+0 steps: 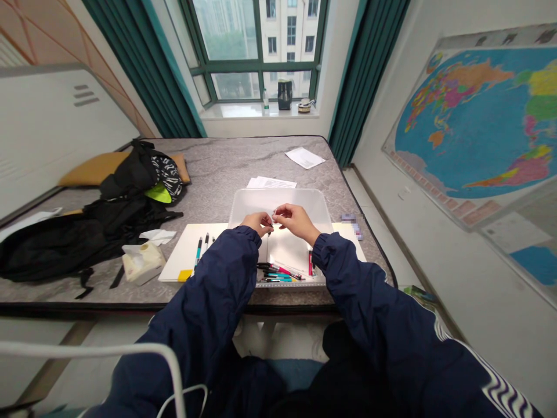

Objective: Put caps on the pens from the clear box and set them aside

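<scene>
Both hands are together above a clear plastic bin (319, 203). My left hand (257, 223) is closed in a pinch on a small dark slender piece (270, 229), which looks like part of a pen. Close beside it, my right hand (298, 222) pinches with thumb and forefinger; a tiny pale bit seems to show at its fingertips, too small to name. Below them, at the near end of the bin, lies a pile of pens and pen parts (281, 273) in black, red and teal. A red pen (310, 263) rests apart on the right.
Left of the bin, several pens (199, 251) and a yellow sticky pad (184, 275) lie on a cream board (178, 255). Farther left are a tissue pack (143, 262) and a black backpack (47, 244). Papers (272, 182) lie behind the bin.
</scene>
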`<action>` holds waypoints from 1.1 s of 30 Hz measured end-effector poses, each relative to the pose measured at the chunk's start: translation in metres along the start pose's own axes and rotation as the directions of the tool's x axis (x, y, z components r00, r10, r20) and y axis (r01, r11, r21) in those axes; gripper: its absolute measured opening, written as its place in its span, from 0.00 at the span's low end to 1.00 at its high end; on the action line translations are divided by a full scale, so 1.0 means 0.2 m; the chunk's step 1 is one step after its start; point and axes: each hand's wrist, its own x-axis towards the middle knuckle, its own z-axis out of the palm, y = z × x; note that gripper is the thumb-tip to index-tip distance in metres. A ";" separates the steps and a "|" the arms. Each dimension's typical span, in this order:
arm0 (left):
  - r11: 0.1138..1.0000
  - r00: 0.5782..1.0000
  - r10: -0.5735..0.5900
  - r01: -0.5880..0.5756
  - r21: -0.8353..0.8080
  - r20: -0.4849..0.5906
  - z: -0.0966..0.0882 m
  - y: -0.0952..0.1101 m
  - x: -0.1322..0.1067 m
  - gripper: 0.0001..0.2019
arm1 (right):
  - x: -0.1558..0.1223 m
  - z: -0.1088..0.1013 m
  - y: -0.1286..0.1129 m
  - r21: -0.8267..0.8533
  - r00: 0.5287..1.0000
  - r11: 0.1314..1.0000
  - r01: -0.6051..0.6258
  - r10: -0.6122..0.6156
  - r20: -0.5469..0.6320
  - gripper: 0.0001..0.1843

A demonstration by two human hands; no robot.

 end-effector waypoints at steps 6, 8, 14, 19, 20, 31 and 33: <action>1.000 0.999 -0.021 0.021 0.010 -0.040 -0.01 0.01 -0.01 0.08 | 0.00 -0.01 -0.03 -0.106 0.998 0.994 0.014 -0.020 -0.052 0.15; 0.999 0.997 -0.038 0.039 0.014 -0.071 -0.01 0.02 -0.01 0.09 | 0.00 -0.02 -0.03 -0.236 0.997 0.972 -0.008 -0.010 -0.076 0.15; 0.998 0.970 -0.057 0.060 0.004 -0.236 -0.02 0.04 -0.02 0.08 | -0.06 0.01 0.03 -0.675 0.911 0.720 0.158 0.158 0.381 0.14; 0.998 0.983 0.048 -0.041 0.044 -0.178 -0.03 0.01 -0.02 0.11 | -0.14 0.07 0.05 -0.747 0.652 0.579 0.327 0.434 0.622 0.18; 0.995 0.986 0.068 -0.056 0.080 -0.153 -0.03 0.01 -0.02 0.13 | -0.15 0.09 0.05 -0.752 0.629 0.567 0.337 0.458 0.628 0.19; 0.958 0.980 0.198 -0.186 0.218 -0.035 -0.01 0.08 -0.06 0.15 | -0.16 0.11 0.01 -0.769 0.735 0.580 0.270 0.391 0.553 0.09; 0.958 0.981 0.191 -0.181 0.222 -0.024 -0.01 0.08 -0.06 0.15 | -0.14 0.10 -0.01 -0.747 0.808 0.637 0.192 0.330 0.488 0.11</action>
